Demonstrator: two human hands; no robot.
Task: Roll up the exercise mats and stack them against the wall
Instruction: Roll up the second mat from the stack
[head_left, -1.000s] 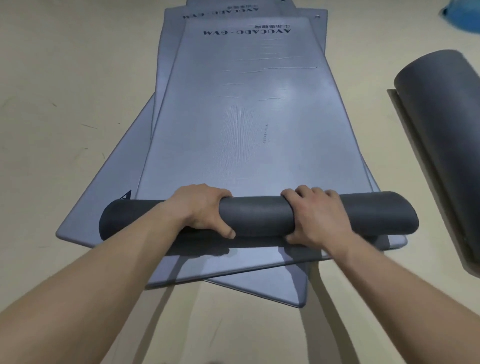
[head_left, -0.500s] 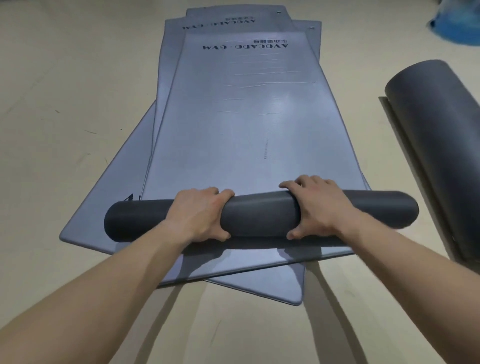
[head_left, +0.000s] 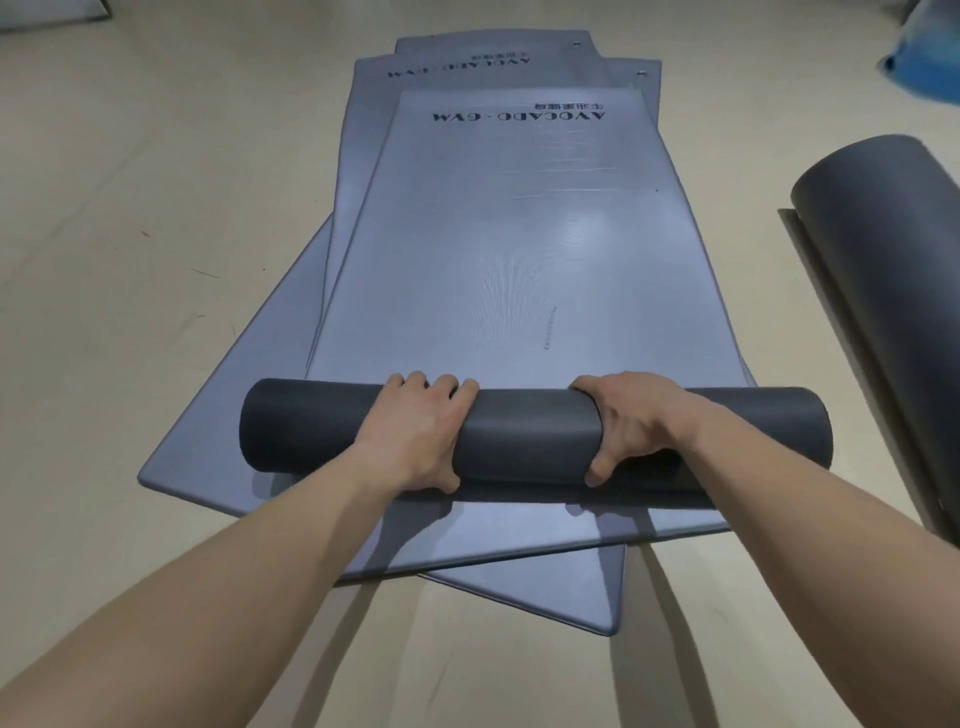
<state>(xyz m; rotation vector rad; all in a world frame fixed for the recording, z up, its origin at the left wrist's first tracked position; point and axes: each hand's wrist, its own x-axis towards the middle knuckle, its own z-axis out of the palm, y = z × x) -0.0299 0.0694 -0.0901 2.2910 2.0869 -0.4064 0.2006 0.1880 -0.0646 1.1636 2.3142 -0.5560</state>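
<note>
Fingers (head_left: 441, 385) curled, gripping mat roll (head_left: 530, 436) — mats (head_left: 208, 452) beneath

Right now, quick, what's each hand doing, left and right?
Left hand: closed, gripping the mat roll, fingers over the top, thumb on the near side.
Right hand: closed, gripping the same mat roll.

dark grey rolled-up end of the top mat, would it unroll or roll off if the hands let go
Likely to spring open somewhat: the left hand and right hand both grip the dark grey rolled-up mat end, and no strap shows. Being a round cylinder, it could roll along the flat blue-grey mat. Its matte surface looks grippy, not slippery.
</note>
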